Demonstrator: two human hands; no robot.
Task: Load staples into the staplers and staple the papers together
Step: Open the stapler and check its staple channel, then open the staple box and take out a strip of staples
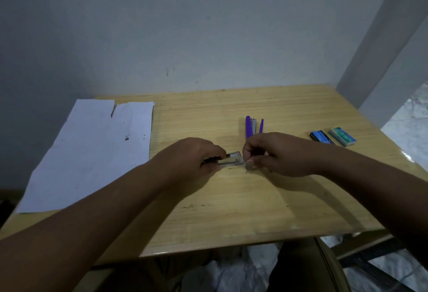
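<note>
Wooden table [231, 210] is standing against a pale wall [185, 25], and both hands are working over its middle. The left hand [192, 155] is gripping a small stapler [231, 159], fingers curled around its dark rear part, while the metal front end is sticking out toward the right hand [278, 155]. That hand is pinching at the stapler's tip with thumb and fingertips bunched together; something small and pale is showing between them, but it is too blurred to tell whether it is a strip of staples. The stapler is being held just above the tabletop, or resting on it; which one cannot be told. Just behind the right hand a purple stapler [252, 127] is lying on the table, opened up, with its grey metal channel showing between the purple parts. Well to the right, near the table's edge, two staple boxes are lying side by side and touching: a blue box [320, 137] and a green box [342, 137]. On the left side of the table white papers [92, 152] are lying flat, well apart from the hands, their near corner hanging over the table's edge.
</note>
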